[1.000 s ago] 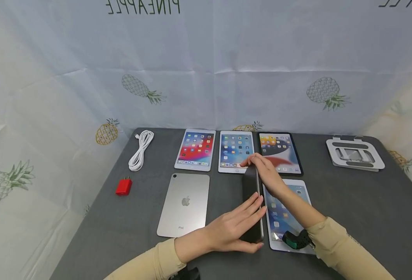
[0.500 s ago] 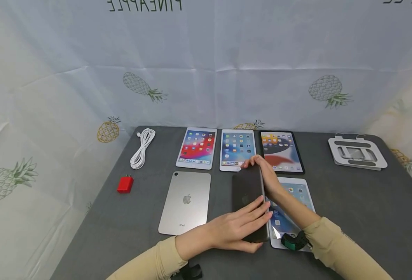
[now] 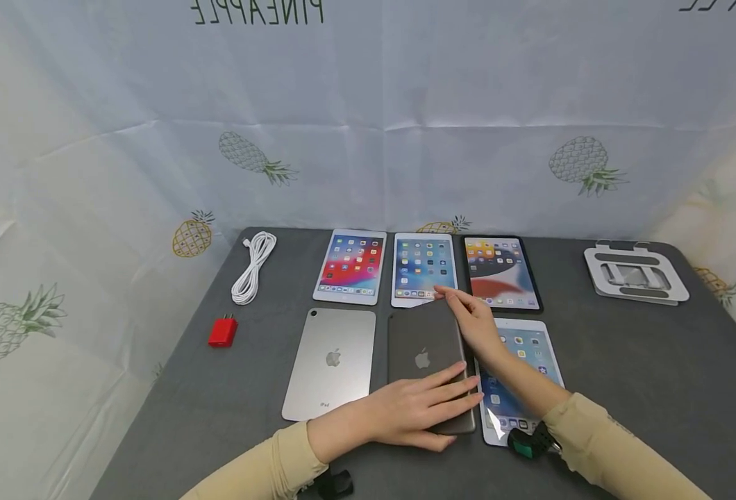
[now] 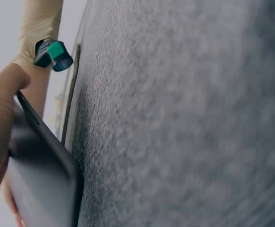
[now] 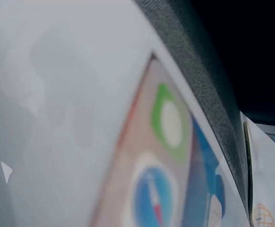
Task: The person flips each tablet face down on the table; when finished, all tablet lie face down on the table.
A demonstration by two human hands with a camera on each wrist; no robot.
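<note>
A dark grey tablet (image 3: 421,337), back upward with an apple logo, leans low over the table, its right side raised. My left hand (image 3: 408,411) holds its near right part, fingers spread across the back and thumb at the near edge. At the far right corner, my right hand (image 3: 473,323) pinches the edge. The left wrist view catches the tilted tablet (image 4: 43,184) beside the thumb, one edge low by the table. Under my right forearm lies a white tablet (image 3: 521,375), screen lit; its icons fill much of the right wrist view.
A silver tablet (image 3: 332,361) lies face down to the left. Along the back are a white tablet (image 3: 350,267), another white tablet (image 3: 424,264) and a black-framed tablet (image 3: 502,271). A white cable (image 3: 252,267), red charger (image 3: 222,332) and folded stand (image 3: 635,273) sit toward the sides.
The dark tablet has tipped leftward from standing on its long edge to nearly flat, back upward. Both hands have stayed on it, the left fingers spreading over its back.
</note>
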